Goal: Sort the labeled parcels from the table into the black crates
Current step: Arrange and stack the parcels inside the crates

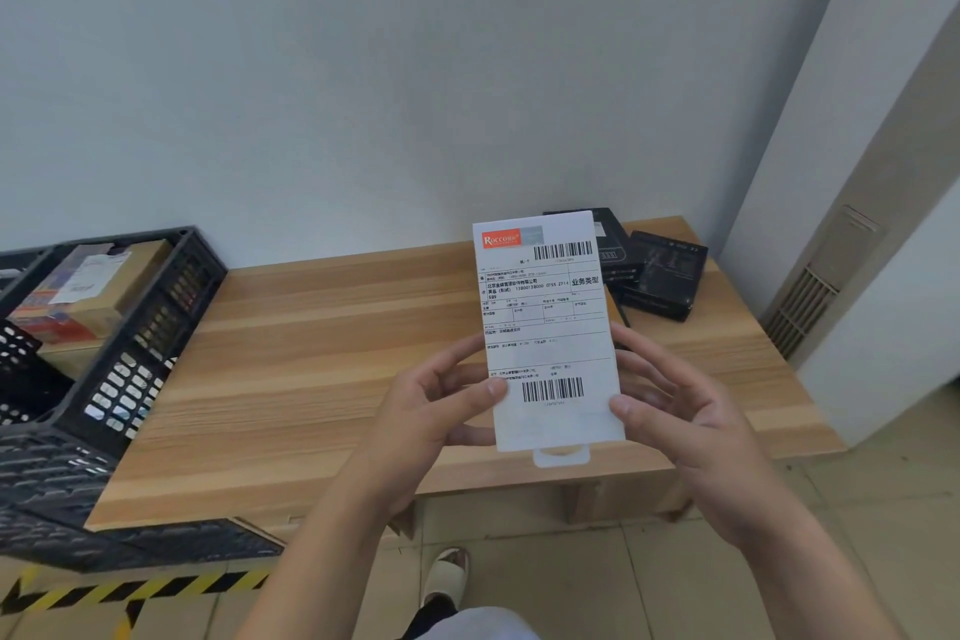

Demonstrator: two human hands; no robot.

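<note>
Crates first: a black crate (156,307) with lattice walls stands at the left end of the wooden desk (322,359). Inside it lies a brown cardboard box (111,286) bearing a white label, tilted, with a red-and-blue printed package (39,314) just beside it on the left. More black lattice crate walls (47,483) show nearer the viewer at the lower left; their contents cannot be made out.

Parcel in hand: a flat white parcel (550,333) is held up above the desk's front right part, label face toward the camera. Long axis runs near vertical, leaning slightly left at the top. Red-orange logo patch and one barcode sit at the upper end; a second barcode sits near the lower end. A small translucent hang tab projects from the bottom edge, so the pack's own top points down.

Left hand (436,411): thumb pressed on the label's left edge near the lower barcode, fingers curled behind, pinching the parcel. Right hand (670,405): thumb on the lower right corner, fingers wrapped at the right edge, also gripping it.

Far right of the desk, against the wall: a small stack of black boxes (665,276), partly hidden behind the raised parcel.

Floor: tiled, with yellow-and-black hazard tape (130,587) at lower left and a pale slipper (447,577) below the desk edge.
</note>
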